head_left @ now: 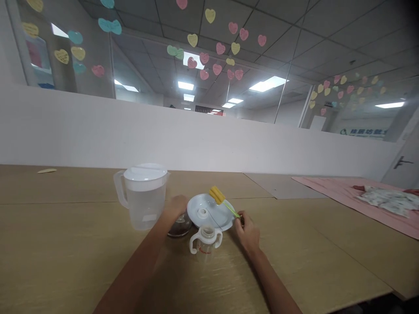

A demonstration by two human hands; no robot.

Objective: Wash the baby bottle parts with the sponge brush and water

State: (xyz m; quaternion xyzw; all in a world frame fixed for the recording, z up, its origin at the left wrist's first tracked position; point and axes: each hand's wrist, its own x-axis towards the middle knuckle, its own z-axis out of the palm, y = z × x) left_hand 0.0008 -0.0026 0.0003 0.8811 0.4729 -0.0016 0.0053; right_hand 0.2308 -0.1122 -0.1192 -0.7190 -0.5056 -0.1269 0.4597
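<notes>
My right hand (248,232) is closed around the green stem of a bottle brush (217,195), whose yellow sponge head rests over a white plate (193,209). On the plate lie a small white ring-shaped part (203,213) and a thin dark line, perhaps a thin brush or tube. My left hand (177,206) is at a dark, shiny round container (180,226) left of the plate; its fingers are hidden and blurred. In front of the plate stands an uncapped clear baby bottle (206,247) with white handles and red print.
A lidded clear plastic pitcher (146,200) of water stands left of my left hand. A pink cloth (347,196) with a patterned garment (389,200) covers the far right of the wooden table (81,253). A white wall (196,139) rises behind.
</notes>
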